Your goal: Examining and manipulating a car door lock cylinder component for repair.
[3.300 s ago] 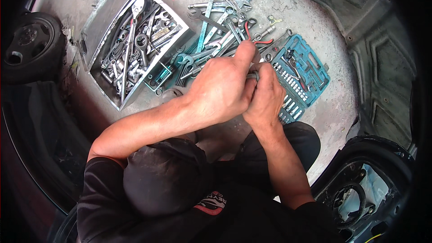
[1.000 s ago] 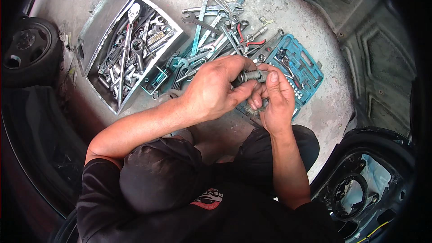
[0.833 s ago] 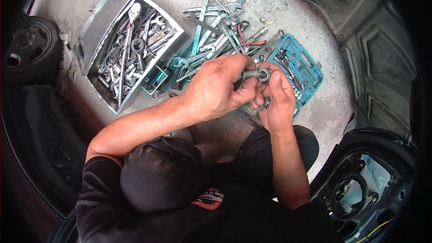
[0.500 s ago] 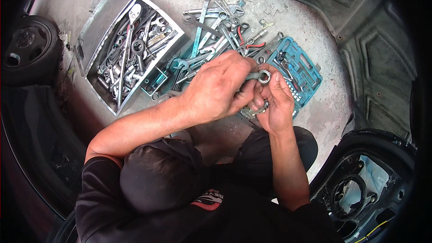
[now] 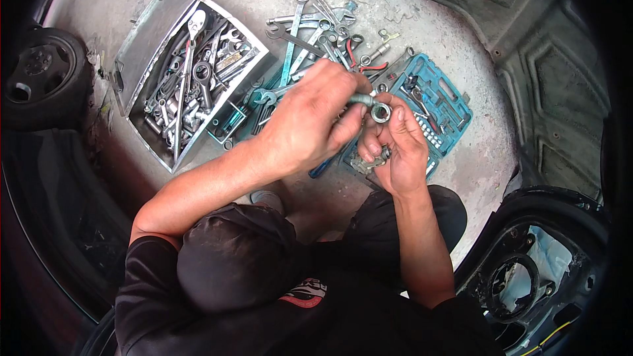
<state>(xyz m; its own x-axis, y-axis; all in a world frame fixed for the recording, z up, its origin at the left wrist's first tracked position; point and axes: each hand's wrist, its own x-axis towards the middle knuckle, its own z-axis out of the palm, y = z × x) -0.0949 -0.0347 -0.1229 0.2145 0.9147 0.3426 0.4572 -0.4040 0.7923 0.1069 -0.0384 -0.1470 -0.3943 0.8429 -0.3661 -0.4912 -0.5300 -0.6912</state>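
My left hand (image 5: 306, 118) is closed around the shaft of a grey metal ring wrench (image 5: 380, 113), whose round open end points toward my right hand. My right hand (image 5: 407, 151) pinches that ring end, thumb on one side and fingers behind it. Another small metal piece (image 5: 386, 153) shows by the curled fingers of the right hand; its kind is unclear. Below the left hand a blue handle end (image 5: 321, 169) sticks out, the rest hidden. Beyond the hands lies a heap of wrenches (image 5: 306, 33) with red-handled pliers (image 5: 374, 66).
An open metal toolbox (image 5: 260, 49) full of wrenches, sockets and a ratchet stands left on the concrete floor. A blue socket case (image 5: 461, 115) lies open at right. Around are a wheel (image 5: 43, 69), a dark panel (image 5: 554, 86) and a door panel with a speaker opening (image 5: 514, 283).
Both hands have shifted slightly left with the wrench, its ring end a little lower and more exposed. The left wrist has turned, and the blue handle below it has come into sight.
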